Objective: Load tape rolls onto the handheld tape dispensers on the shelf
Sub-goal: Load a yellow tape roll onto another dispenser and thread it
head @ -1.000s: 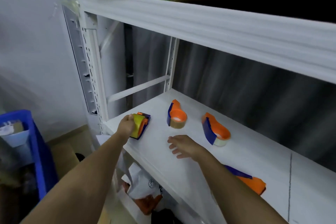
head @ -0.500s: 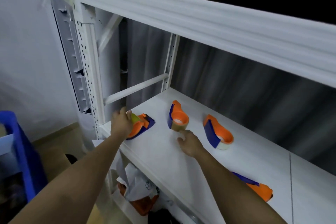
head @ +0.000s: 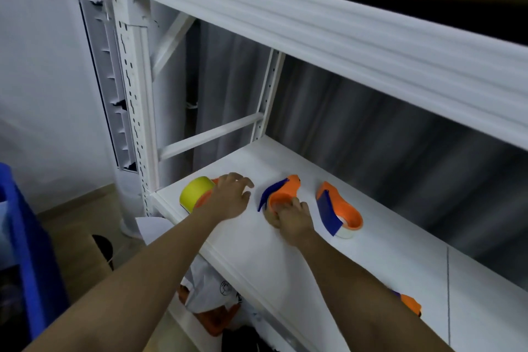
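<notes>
So there are four orange-and-blue dispensers on the white shelf (head: 285,271), strung out from lower middle of the frame toward the lower right. The leftmost dispenser (head: 204,199) has a yellow tape roll (head: 195,192) sitting in it, looks loaded to me. The left hand (head: 230,199) is over it with fingers spread and relaxed, not really gripping anything, more like resting on or just above the orange body.

Next one along, the second dispenser (head: 281,194), is right in the middle of the frame with its blue flap sticking up. The right hand (head: 291,218) has its fingers curled round the near end of it. Can't tell if there's a roll in there from this angle, the hand's covering that part.

The third dispenser (head: 340,213) just to the right seems to have a pale roll showing at its bottom end, so probably loaded. The fourth dispenser (head: 410,303) at the lower right is mostly hidden behind the forearm, no idea about that one.

My guess: one done for sure, maybe two, and the one in hand is what's being worked on now.
</notes>
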### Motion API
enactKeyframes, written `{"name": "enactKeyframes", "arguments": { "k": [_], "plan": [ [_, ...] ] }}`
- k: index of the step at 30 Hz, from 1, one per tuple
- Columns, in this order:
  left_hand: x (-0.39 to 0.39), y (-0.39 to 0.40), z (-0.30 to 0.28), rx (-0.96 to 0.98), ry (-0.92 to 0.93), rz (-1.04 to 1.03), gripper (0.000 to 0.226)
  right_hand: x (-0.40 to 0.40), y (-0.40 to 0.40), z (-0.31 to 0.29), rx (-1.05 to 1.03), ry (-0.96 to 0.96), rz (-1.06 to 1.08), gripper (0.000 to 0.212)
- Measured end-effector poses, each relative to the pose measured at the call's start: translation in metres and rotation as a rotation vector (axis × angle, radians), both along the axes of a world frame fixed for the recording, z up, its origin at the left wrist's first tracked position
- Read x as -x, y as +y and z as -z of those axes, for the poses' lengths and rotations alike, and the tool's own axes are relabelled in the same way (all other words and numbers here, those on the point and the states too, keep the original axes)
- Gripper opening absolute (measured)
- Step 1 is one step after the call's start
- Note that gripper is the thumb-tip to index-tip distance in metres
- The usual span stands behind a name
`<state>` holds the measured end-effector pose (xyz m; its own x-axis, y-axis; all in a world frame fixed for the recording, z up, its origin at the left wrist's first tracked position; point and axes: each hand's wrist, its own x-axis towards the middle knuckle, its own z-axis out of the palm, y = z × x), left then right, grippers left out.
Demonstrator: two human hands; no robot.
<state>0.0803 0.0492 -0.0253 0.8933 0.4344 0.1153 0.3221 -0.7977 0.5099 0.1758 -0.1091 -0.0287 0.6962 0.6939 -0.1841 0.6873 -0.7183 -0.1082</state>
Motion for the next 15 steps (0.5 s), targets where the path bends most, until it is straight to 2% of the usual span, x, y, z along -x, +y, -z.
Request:
{"name": "enactKeyframes", "arguments": {
  "k": [2, 4, 6, 8, 11, 13, 15],
  "plan": [
    [-0.002, -0.011, 0.001, 0.028, -0.007, 0.043, 0.035, 0.000, -0.012, 0.002, -0.094, -0.026, -0.008, 0.051],
    [-0.005, -0.024, -0.001, 0.095, -0.028, 0.094, 0.041, 0.001, -0.022, -0.002, -0.294, -0.068, -0.020, 0.030],
    [-0.009, -0.040, -0.006, 0.207, -0.019, 0.137, 0.050, 0.002, -0.032, -0.007, -0.484, -0.067, -0.014, 0.027],
    [-0.013, -0.056, -0.012, 0.262, 0.004, 0.135, 0.068, 0.006, -0.042, -0.016, -0.699, 0.006, 0.072, 0.027],
    [-0.020, -0.080, -0.023, 0.122, -0.065, 0.126, 0.089, 0.015, -0.059, -0.032, -0.993, 0.202, 0.223, 0.023],
    [-0.023, -0.095, -0.032, 0.106, -0.120, 0.212, 0.089, 0.020, -0.076, -0.046, -1.146, 0.358, 0.312, 0.022],
    [-0.024, -0.112, -0.043, 0.100, -0.150, 0.348, 0.081, 0.018, -0.096, -0.059, -1.230, 0.414, 0.382, 0.026]
  ]
}}
